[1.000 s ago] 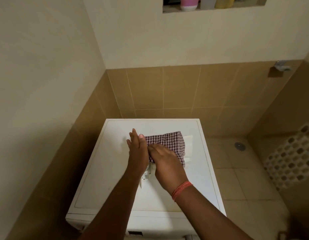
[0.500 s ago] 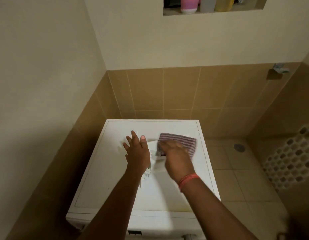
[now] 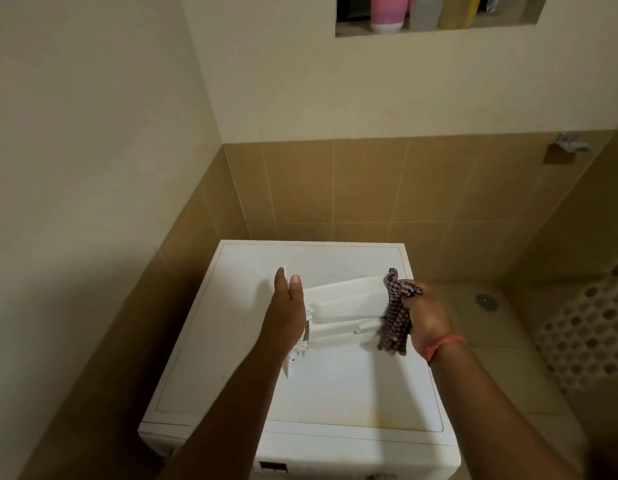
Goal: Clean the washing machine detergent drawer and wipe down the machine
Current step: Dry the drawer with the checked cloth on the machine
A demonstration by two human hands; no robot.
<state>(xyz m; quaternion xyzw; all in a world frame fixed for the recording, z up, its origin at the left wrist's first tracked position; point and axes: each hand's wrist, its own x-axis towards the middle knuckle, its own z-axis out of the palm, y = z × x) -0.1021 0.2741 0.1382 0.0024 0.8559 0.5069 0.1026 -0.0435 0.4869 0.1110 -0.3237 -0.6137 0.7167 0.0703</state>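
A white detergent drawer [image 3: 345, 306] lies across the top of the white washing machine [image 3: 252, 386]. My left hand [image 3: 286, 313] holds the drawer's left end, fingers extended along its front panel and thumb up. My right hand [image 3: 427, 317] grips a bunched maroon-and-white checked cloth [image 3: 397, 320] against the drawer's right end. The cloth hangs down from my fist. Part of the drawer's left end is hidden behind my left hand.
The machine stands in a tiled corner, with a wall close on its left. To the right lies tiled floor with a drain [image 3: 486, 301] and a patterned mat [image 3: 587, 334]. A wall niche above holds a pink bottle [image 3: 387, 12] and other bottles.
My right hand has swept the cloth from the drawer's middle to its right end and bunched it up. The drawer's top is now uncovered. My left hand stayed on the left end.
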